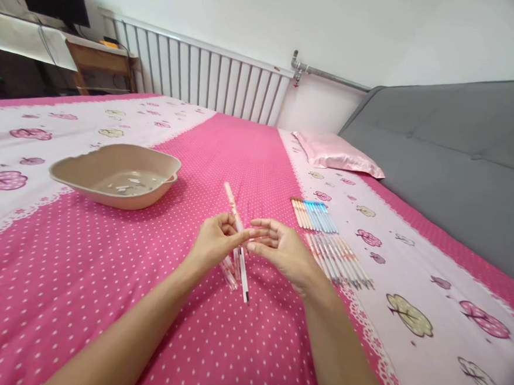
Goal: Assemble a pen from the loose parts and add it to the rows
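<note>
My left hand (218, 239) and my right hand (283, 250) meet fingertip to fingertip over the pink bedspread. Both are closed in a pinch; a small dark tip shows between them, but what they hold is mostly hidden. A slim pen barrel (230, 197) with a pink-and-red pattern runs up behind my left fingers; I cannot tell whether it is held or lies on the bed. Beneath the hands lie a white pen refill (243, 276) with a black end and clear, pink-printed pen parts (229, 272).
Right of my hands lie a row of blue and orange pens (314, 215) and a row of pale pens (338, 260). A beige basin (120, 197) with small white bits inside stands at left. Farther back are a pink pillow (336, 152), grey headboard (455, 130) and white radiator (204, 71).
</note>
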`<state>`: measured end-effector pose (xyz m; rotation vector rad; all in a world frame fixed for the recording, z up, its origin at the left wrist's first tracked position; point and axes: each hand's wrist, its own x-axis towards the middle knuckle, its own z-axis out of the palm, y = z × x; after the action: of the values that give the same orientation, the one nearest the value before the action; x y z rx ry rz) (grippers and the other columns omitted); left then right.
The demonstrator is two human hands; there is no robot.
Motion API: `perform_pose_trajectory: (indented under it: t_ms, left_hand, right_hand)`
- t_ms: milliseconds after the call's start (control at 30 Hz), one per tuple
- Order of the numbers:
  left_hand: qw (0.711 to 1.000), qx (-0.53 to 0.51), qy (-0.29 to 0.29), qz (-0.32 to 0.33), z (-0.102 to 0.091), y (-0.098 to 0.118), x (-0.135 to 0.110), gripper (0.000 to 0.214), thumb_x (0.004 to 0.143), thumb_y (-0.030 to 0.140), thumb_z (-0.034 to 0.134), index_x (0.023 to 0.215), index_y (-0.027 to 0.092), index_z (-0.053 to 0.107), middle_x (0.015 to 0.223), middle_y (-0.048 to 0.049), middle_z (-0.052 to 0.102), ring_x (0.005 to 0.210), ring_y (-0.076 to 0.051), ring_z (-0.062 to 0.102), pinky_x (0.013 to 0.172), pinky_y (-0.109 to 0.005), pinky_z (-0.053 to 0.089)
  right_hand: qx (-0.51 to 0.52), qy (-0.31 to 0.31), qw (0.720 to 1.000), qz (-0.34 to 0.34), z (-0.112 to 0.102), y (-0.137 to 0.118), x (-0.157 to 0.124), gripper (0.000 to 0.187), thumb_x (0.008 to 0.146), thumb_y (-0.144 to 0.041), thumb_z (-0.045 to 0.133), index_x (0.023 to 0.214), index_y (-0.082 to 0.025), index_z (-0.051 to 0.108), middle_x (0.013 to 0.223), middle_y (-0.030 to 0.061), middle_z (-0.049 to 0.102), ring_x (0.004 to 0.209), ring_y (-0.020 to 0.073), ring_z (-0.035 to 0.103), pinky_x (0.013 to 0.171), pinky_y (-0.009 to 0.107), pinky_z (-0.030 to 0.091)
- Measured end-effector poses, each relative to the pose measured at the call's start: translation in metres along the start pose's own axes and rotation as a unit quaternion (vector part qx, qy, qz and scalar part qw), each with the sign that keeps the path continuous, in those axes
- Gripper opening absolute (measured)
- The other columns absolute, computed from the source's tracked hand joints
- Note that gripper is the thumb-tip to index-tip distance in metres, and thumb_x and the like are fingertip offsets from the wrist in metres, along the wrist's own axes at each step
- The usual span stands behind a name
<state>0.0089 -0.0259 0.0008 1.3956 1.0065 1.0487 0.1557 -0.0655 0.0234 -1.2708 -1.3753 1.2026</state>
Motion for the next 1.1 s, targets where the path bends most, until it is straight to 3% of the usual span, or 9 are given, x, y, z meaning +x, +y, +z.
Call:
perform_pose_trajectory:
  t_ms: [100, 267, 600, 833, 933, 1100]
  left_hand:
    - [1.000, -0.013, -0.007, 0.005, 0.001, 0.001, -0.001, 0.035, 0.061, 0.037, 0.075, 0.068, 0.014, 0.050, 0.055, 0.0020, 0.055, 0.049, -0.009, 0.053, 0.046, -0.020, 0.037]
    - [0.999, -0.027, -0.021, 0.001, 0.001, 0.005, -0.003, 0.033, 0.062, 0.038, 0.074, 0.067, 0.012, 0.055, 0.060, -0.0015, 0.060, 0.053, -0.011, 0.056, 0.051, -0.022, 0.041]
    - [0.993, -0.044, 0.072, 0.078, -0.021, 0.012, 0.003, 0.026, 0.076, 0.036, 0.063, 0.067, 0.012, 0.060, 0.057, -0.0001, 0.058, 0.055, -0.008, 0.052, 0.059, -0.023, 0.041]
    - [0.990, -0.057, 0.105, 0.078, -0.028, 0.016, 0.007, 0.026, 0.075, 0.032, 0.064, 0.060, 0.012, 0.058, 0.053, 0.0014, 0.056, 0.052, -0.007, 0.049, 0.058, -0.021, 0.040]
    - [0.990, -0.063, 0.100, 0.075, -0.028, 0.014, 0.007, 0.025, 0.075, 0.033, 0.064, 0.063, 0.012, 0.059, 0.054, 0.0012, 0.057, 0.052, -0.007, 0.049, 0.058, -0.021, 0.040]
    - [0.993, -0.052, 0.082, 0.069, -0.026, 0.010, 0.007, 0.026, 0.076, 0.035, 0.063, 0.063, 0.012, 0.059, 0.054, 0.0010, 0.057, 0.054, -0.008, 0.051, 0.059, -0.021, 0.041]
  right_hand:
    - [-0.018, -0.022, 1.000, 0.001, 0.001, 0.004, 0.001, 0.034, 0.067, -0.028, 0.072, 0.096, -0.020, 0.058, 0.083, 0.0035, 0.067, 0.078, 0.0174, 0.064, 0.074, 0.036, 0.049]
    - [-0.050, -0.008, 0.999, 0.014, 0.002, 0.004, 0.001, 0.023, 0.069, -0.023, 0.070, 0.088, -0.018, 0.058, 0.074, 0.0019, 0.064, 0.071, 0.0160, 0.063, 0.069, 0.034, 0.048]
    - [-0.120, 0.006, 0.992, 0.040, 0.004, -0.002, -0.002, 0.018, 0.065, -0.015, 0.070, 0.081, -0.018, 0.062, 0.069, 0.0006, 0.064, 0.062, 0.0128, 0.060, 0.060, 0.028, 0.046]
    - [-0.142, -0.025, 0.988, 0.057, 0.004, -0.005, -0.003, 0.020, 0.067, -0.013, 0.069, 0.084, -0.015, 0.061, 0.072, 0.0006, 0.064, 0.064, 0.0105, 0.060, 0.062, 0.024, 0.047]
    - [-0.145, -0.036, 0.988, 0.047, 0.004, -0.004, -0.003, 0.022, 0.067, -0.016, 0.069, 0.088, -0.014, 0.060, 0.079, 0.0031, 0.065, 0.070, 0.0121, 0.061, 0.066, 0.026, 0.049]
    - [-0.155, -0.024, 0.987, -0.030, 0.006, 0.000, -0.001, 0.021, 0.070, -0.023, 0.068, 0.088, -0.015, 0.062, 0.086, 0.0048, 0.067, 0.078, 0.0132, 0.062, 0.075, 0.028, 0.049]
